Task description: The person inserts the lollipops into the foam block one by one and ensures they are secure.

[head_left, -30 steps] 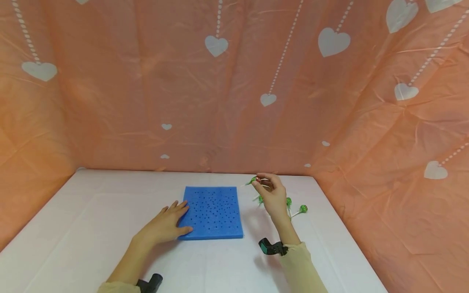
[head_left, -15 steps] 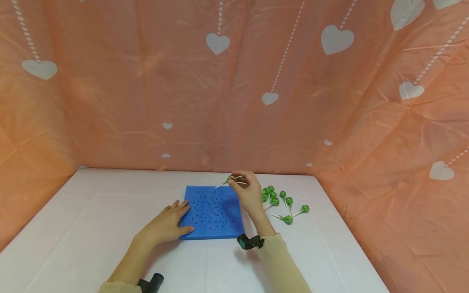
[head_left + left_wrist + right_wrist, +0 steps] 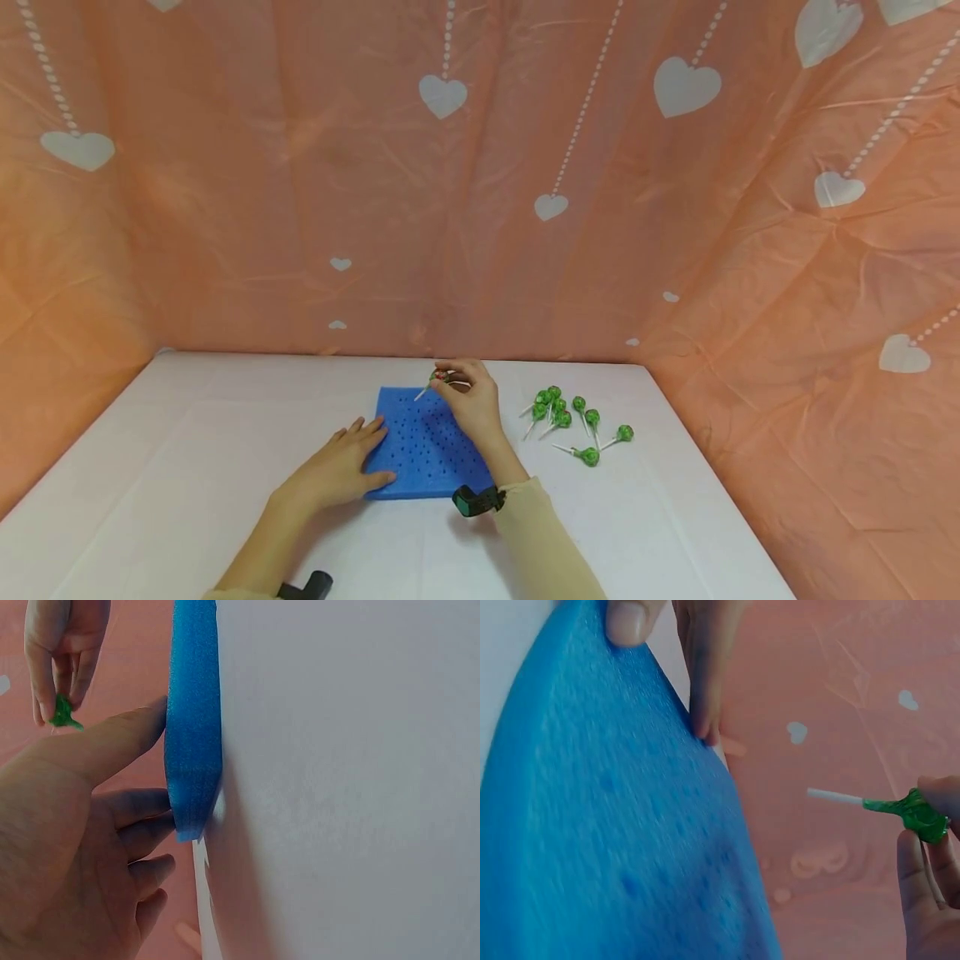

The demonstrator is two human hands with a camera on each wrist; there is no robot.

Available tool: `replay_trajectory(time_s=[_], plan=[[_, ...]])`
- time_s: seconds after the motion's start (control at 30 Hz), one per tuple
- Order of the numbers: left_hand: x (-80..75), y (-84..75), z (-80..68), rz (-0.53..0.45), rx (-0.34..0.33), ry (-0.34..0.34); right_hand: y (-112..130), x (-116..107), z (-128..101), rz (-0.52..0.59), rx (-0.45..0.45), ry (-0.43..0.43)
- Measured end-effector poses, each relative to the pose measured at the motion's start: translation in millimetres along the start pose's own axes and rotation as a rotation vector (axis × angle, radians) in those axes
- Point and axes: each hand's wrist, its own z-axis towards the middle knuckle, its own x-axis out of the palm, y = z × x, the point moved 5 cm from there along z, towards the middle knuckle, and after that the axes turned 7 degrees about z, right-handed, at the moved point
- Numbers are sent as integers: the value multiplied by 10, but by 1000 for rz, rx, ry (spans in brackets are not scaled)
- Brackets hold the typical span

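Head, left hand: fingers spread, touching the left edge of the blue foam block.
Head, right hand: pinches one lollipop above the block; other lollipops lie right of it.
Left wrist, thumb: against the block.
Right wrist, white stick: points toward the block.

In the head view, the right hand and forearm hide much of the right side of the blue foam block, and the hand's grip covers part of the held lollipop. The clustered lollipops partly hide one another; their wrapper pattern is too small to tell. The lower edge cuts off the left wrist device. The right wrist view blurs the holes and crops the left hand.
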Motion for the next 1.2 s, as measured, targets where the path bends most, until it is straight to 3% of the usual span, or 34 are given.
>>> replay_trajectory(time_s=[0.47,0.7,1.2], plan=[[-36,-9,57,12,13,0,-25,191,-46,-138,24,106],[10,3,12,-10,2,12,-104,259,-110,-207,62,156],[-17,-24,-12,-28,4,8,-153,308,-134,-215,66,190]])
